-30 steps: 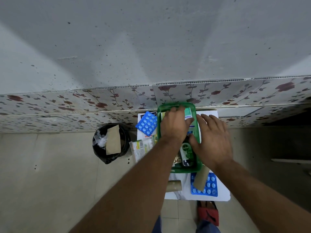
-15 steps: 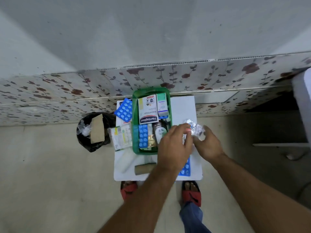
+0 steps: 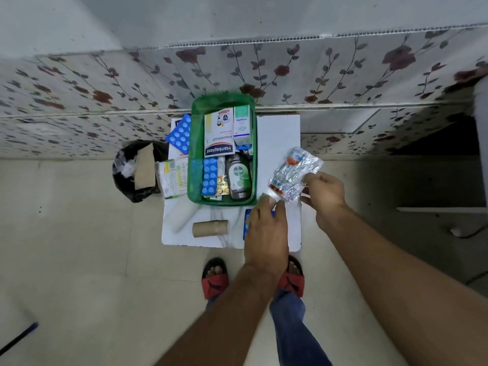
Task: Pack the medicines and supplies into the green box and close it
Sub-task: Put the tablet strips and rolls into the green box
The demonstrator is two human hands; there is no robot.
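The green box (image 3: 191, 180) stands open on a small white table (image 3: 277, 133). Inside it lie a Hansaplast carton (image 3: 219, 136), a small green-white carton (image 3: 242, 122), a Dettol bottle (image 3: 238, 178) and a blue blister strip (image 3: 210, 177). My right hand (image 3: 326, 196) holds silver foil tablet strips (image 3: 293, 175) above the table, right of the box. My left hand (image 3: 266, 231) reaches down over a blue blister pack (image 3: 247, 225) at the table's front. Its fingertips touch a beige piece (image 3: 266, 200); whether they grip it is hidden.
On the table outside the box lie a cardboard tube (image 3: 210, 228), a white roll (image 3: 182, 217), another blue blister strip (image 3: 181, 136) and a printed medicine pack (image 3: 171, 177). A black bin (image 3: 132, 170) stands left of the table. A floral wall panel runs behind.
Both hands left the box. My right hand picked up the foil strips and raised them. My left hand let go of them and dropped toward the front blister pack.
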